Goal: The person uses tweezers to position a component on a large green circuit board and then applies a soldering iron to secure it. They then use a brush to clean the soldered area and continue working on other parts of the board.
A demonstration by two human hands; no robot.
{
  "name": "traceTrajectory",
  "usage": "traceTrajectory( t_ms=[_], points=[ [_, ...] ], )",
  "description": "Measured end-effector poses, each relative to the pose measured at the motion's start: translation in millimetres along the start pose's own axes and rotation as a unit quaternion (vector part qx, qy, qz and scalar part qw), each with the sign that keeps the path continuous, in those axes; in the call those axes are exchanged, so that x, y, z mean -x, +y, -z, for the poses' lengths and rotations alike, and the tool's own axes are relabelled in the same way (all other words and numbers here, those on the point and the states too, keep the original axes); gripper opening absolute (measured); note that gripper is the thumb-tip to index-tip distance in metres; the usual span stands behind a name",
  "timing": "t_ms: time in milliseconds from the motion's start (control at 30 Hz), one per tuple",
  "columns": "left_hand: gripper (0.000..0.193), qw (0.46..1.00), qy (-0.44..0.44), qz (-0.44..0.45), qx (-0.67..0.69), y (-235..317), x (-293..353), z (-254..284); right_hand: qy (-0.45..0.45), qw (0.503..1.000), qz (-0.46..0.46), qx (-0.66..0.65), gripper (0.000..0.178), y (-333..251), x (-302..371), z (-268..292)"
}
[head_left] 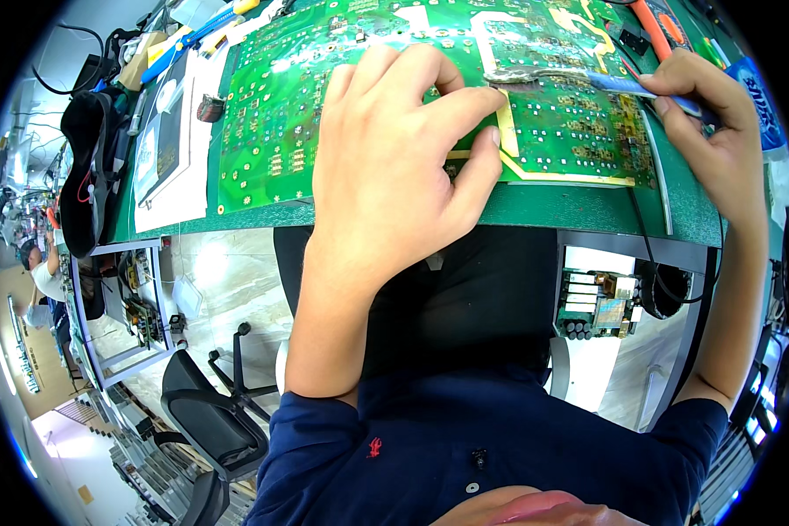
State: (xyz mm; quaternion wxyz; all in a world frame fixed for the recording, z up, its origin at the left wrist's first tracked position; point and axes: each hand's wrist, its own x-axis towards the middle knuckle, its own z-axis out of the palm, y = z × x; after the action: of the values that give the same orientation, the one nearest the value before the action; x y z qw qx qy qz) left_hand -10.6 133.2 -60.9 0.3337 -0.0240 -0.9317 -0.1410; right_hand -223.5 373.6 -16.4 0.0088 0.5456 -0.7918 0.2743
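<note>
A large green printed circuit board [263, 131] lies on the green worktop [535, 203]. My left hand [386, 158] rests over the middle of the board, its fingers bent, the index finger and thumb apart, and nothing visible held in it. In my right hand [714, 131] the blue handle of a toothbrush [600, 81] is pinched between thumb and fingers. The brush lies nearly level, its dark bristles against the board just beyond my left index fingertip. My left hand hides part of the board beneath it.
Papers and a dark-framed sheet [165, 131] lie left of the board, near a black case [86, 167]. An orange-handled tool [662, 26] and a blue packet [760, 101] are at the right. Black cables [644, 219] hang over the front edge. An office chair [210, 412] stands at lower left.
</note>
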Motion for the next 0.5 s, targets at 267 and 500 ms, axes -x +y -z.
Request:
traceTrajectory(
  t_ms=[267,500],
  points=[
    [0.021,1.000,-0.002,0.001,0.003,1,-1,0,0.018,1.000,0.000,0.023,0.018,2,1,6],
    [0.021,1.000,-0.004,0.004,-0.006,1,1,1,0.005,1.000,-0.001,0.009,0.020,4,1,1]
  ],
)
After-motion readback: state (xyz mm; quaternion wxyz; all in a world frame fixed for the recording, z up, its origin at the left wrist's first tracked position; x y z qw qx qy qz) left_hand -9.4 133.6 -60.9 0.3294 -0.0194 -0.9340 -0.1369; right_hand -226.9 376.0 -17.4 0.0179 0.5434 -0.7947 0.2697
